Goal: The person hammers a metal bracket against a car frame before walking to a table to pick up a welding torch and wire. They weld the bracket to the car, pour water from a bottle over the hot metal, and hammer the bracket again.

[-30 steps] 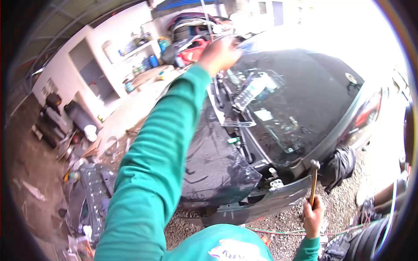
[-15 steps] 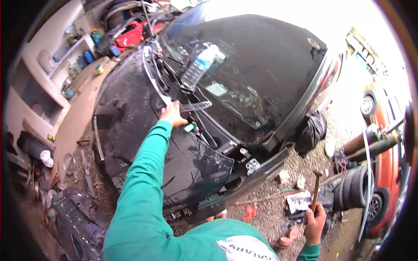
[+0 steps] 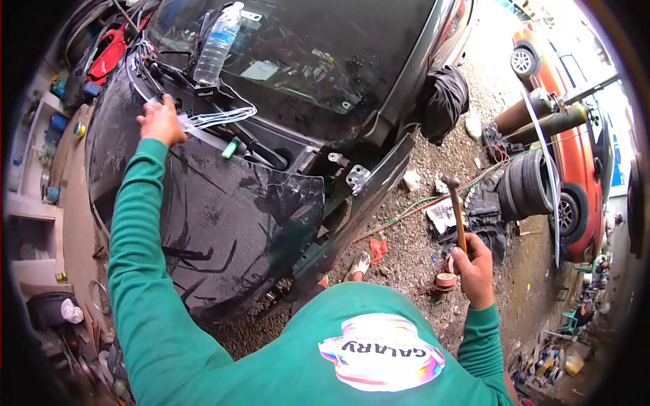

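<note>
My left hand [image 3: 161,122] is at the rear edge of the dark car hood [image 3: 223,203], beside a bundle of white cable [image 3: 220,118]; its fingers are apart, and whether it touches the cable is unclear. A green-and-white object [image 3: 231,148] lies right of that hand. The clear plastic bottle [image 3: 218,47] leans at the base of the windshield [image 3: 325,54]. My right hand [image 3: 477,271] is wrapped round the wooden handle of a hammer [image 3: 458,213], held upright with its head up, over the gravel.
Black tires [image 3: 528,184] and gas cylinders [image 3: 552,122] stand at the right, near an orange car [image 3: 577,183]. Black cloth [image 3: 443,101] covers the side mirror. A loose fender panel [image 3: 365,203] sticks out beside the hood. Red and green hoses [image 3: 406,215] cross the gravel.
The view has shifted, so the car appears farther left and higher. My left hand's fingers are still spread near the cable. The hammer remains in my right hand, now higher in view.
</note>
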### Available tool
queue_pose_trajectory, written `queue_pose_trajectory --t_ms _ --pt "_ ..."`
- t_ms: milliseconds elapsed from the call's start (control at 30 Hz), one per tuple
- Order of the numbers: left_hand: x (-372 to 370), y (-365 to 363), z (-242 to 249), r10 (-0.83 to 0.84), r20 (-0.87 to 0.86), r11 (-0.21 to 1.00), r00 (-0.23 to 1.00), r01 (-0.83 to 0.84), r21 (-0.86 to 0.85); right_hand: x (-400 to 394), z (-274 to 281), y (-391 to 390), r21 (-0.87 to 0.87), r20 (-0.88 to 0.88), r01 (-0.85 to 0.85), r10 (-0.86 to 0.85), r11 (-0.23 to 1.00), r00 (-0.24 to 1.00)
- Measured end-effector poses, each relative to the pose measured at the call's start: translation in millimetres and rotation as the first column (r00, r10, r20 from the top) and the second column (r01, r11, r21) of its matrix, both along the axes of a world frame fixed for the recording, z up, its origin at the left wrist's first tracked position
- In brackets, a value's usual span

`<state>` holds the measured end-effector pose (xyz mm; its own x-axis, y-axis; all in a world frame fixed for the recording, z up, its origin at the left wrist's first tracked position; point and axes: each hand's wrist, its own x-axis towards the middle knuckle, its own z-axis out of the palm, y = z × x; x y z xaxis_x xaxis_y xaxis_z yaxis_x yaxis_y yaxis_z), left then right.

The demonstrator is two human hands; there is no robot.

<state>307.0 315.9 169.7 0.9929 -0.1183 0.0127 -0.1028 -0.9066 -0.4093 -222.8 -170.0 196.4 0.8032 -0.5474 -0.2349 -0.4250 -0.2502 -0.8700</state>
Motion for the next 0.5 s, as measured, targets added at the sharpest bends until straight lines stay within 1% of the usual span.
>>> queue_pose_trajectory --t_ms 33,100,167,200,233,267,300,333,367,400,433,467,500 --pt "-5 6 6 0.004 0.045 1.000 0.999 -0.003 -0.005 0 -2 -1 0.001 -0.006 0.001 -0.001 1.000 1.000" --pt "-10 17 19 0.081 0.047 0.996 0.996 -0.080 -0.025 1 -5 -2 0.082 -0.011 -0.001 0.002 0.997 1.000" --pt "-18 27 28 0.127 0.051 0.991 0.991 -0.124 -0.056 -1 -7 -3 0.082 -0.014 -0.013 0.014 0.997 1.000" --pt "-27 24 38 0.177 0.040 0.982 0.983 -0.174 -0.072 -1 -7 -2 0.103 -0.014 -0.012 0.014 0.995 1.000" --pt "-28 36 34 0.178 0.038 0.982 0.983 -0.175 -0.071 -1 -7 -2 0.123 -0.013 -0.013 0.015 0.992 1.000" --pt "-25 57 29 0.154 -0.061 0.908 0.986 -0.166 -0.385 -2 -8 -3 0.125 -0.015 -0.012 0.014 0.992 1.000" --pt "-31 60 33 0.097 -0.147 0.736 0.984 -0.170 -0.655 -4 -10 -3 0.129 -0.007 -0.011 0.012 0.992 1.000" --pt "-45 61 29 -0.038 -0.348 0.395 0.937 -0.306 -0.866 -6 -11 -2 0.133 0.000 -0.009 0.009 0.991 1.000" --pt "-72 50 25 -0.190 -0.411 0.033 0.892 -0.412 -0.910 -8 -13 -2 0.138 0.007 -0.007 0.006 0.990 1.000" --pt "-104 33 17 -0.354 -0.406 -0.314 0.843 -0.516 -0.797 -11 -14 -3 0.129 -0.009 -0.009 0.010 0.992 1.000" --pt "-140 0 4 -0.480 -0.338 -0.492 0.810 -0.567 -0.661 -13 -15 -2 0.132 -0.012 -0.002 0.004 0.991 1.000" --pt "-168 -31 -10 -0.605 -0.311 -0.538 0.733 -0.664 -0.519 -14 -14 0 0.147 -0.028 0.010 -0.006 0.989 1.000" --pt "-202 -66 -20 -0.611 -0.332 -0.551 0.719 -0.687 -0.475 -15 -13 2 0.161 -0.046 0.020 -0.013 0.987 0.999"
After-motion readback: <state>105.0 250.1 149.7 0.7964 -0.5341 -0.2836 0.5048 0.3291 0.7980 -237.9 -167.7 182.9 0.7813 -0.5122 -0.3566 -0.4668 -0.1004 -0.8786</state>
